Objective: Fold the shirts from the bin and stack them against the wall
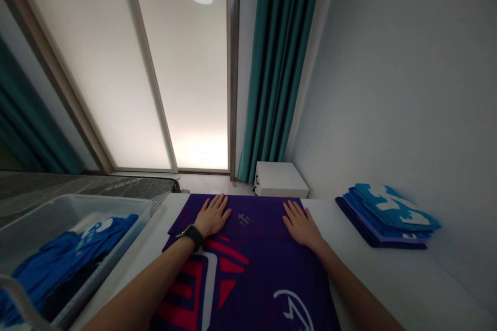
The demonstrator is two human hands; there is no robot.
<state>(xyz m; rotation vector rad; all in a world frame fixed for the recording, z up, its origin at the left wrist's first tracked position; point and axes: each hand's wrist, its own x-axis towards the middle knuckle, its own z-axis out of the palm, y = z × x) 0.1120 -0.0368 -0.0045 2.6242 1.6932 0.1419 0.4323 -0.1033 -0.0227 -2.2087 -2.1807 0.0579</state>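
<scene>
A dark purple printed shirt (264, 264) is spread flat on the white table, its far part folded over into a straight-edged flap. Red and white shapes cover its left side, and a white round mark shows near the front. My left hand (212, 215), with a black watch on the wrist, lies flat on the left of the flap, fingers spread toward the far edge. On the flap's right side my right hand (302, 223) also rests palm down with its fingers apart. A small grey logo (244, 219) lies between the hands. The shirt's near end runs out of view.
At the left stands a clear plastic bin (145, 209) holding blue clothes (73, 253). A stack of folded blue and purple clothes (388, 214) sits on the table (361, 279) at the right, by the wall. Beyond the table are a white cabinet (281, 178) and teal curtains (281, 62).
</scene>
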